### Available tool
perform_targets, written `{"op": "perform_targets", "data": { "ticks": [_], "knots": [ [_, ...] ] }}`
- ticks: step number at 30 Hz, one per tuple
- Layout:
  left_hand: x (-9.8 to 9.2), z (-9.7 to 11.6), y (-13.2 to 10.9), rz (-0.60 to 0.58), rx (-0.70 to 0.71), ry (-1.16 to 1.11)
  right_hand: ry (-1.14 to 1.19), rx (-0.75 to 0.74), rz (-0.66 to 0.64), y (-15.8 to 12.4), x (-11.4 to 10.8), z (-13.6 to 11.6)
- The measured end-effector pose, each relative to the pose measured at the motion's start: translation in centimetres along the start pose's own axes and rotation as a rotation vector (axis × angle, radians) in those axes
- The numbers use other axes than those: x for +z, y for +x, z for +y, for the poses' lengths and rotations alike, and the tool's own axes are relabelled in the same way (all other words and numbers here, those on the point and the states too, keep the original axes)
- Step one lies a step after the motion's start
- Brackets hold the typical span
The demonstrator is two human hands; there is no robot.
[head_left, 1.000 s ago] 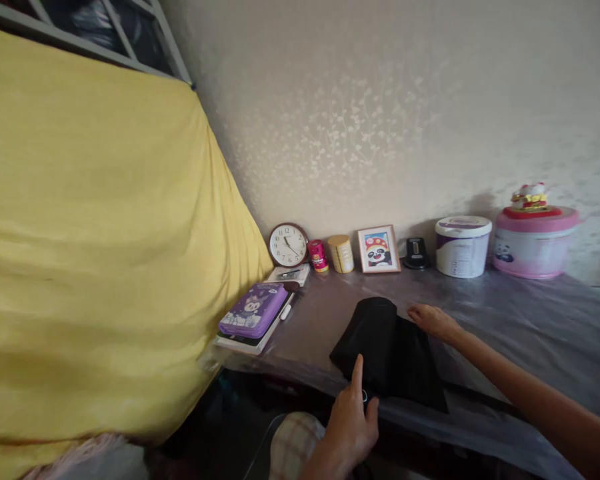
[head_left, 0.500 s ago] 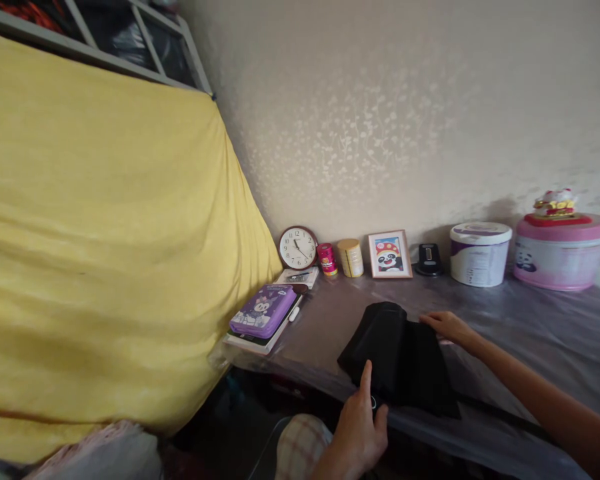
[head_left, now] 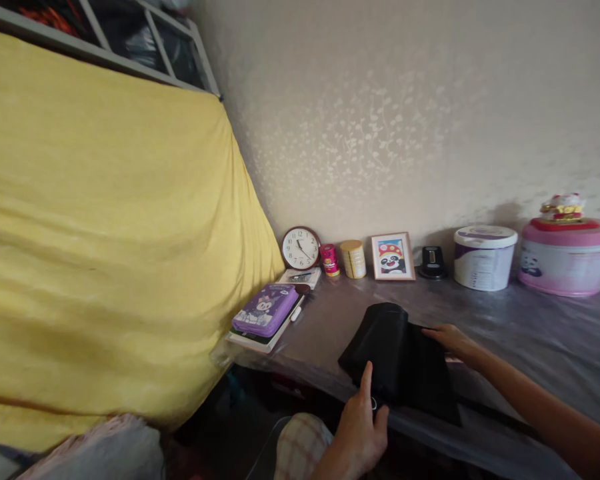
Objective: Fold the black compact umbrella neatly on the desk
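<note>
Fabric (head_left: 385,350) looks light, limp; grip by edges. My right hand (head_left: 450,339) pinches one; left hand (head_left: 359,421) points, can't tell its grip.

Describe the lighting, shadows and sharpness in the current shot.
Head view: dim, uneven light, with the leaf pattern glinting on the wall; head view: a soft shadow on the wall above the white tub, whose small print is illegible; head view: the black fabric is so dark that its folds barely show.
</note>
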State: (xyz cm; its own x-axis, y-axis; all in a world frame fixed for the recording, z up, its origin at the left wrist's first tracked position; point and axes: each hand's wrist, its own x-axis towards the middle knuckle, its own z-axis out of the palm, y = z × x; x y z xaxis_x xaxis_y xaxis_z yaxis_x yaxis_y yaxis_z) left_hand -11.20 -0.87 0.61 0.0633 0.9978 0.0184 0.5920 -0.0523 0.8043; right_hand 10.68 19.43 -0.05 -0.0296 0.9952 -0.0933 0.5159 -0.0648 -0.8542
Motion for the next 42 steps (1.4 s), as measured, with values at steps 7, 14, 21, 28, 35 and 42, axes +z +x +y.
{"op": "perform_targets", "data": {
  "ticks": [7, 14, 21, 28, 35, 42],
  "knots": [
    [0.2, -0.4, 0.5, -0.077, -0.165, -0.304, -0.072, 0.086, 0.048, 0.0, -0.5, -1.0],
    [0.2, -0.6, 0.7, -0.06, -0.181, -0.397, 0.036, 0.122, 0.011, -0.8, 0.1, -1.4],
    [0.0, -0.4, 0.5, -0.061, -0.183, -0.323, 0.116, 0.146, -0.039, -2.0, 0.6, -1.7],
    [0.0, -0.1, 0.8, -0.077, -0.164, -0.143, 0.234, 0.088, -0.077, -3.3, 0.3, -4.6],
    [-0.5, 0.4, 0.7, -0.102, -0.138, 0.078, 0.326, 0.055, -0.09, -3.2, 1.4, -6.3],
    [-0.5, -0.4, 0.6, -0.08, -0.003, 0.255, 0.356, 0.027, -0.093, -2.5, 3.0, -7.1]
  ]
}}
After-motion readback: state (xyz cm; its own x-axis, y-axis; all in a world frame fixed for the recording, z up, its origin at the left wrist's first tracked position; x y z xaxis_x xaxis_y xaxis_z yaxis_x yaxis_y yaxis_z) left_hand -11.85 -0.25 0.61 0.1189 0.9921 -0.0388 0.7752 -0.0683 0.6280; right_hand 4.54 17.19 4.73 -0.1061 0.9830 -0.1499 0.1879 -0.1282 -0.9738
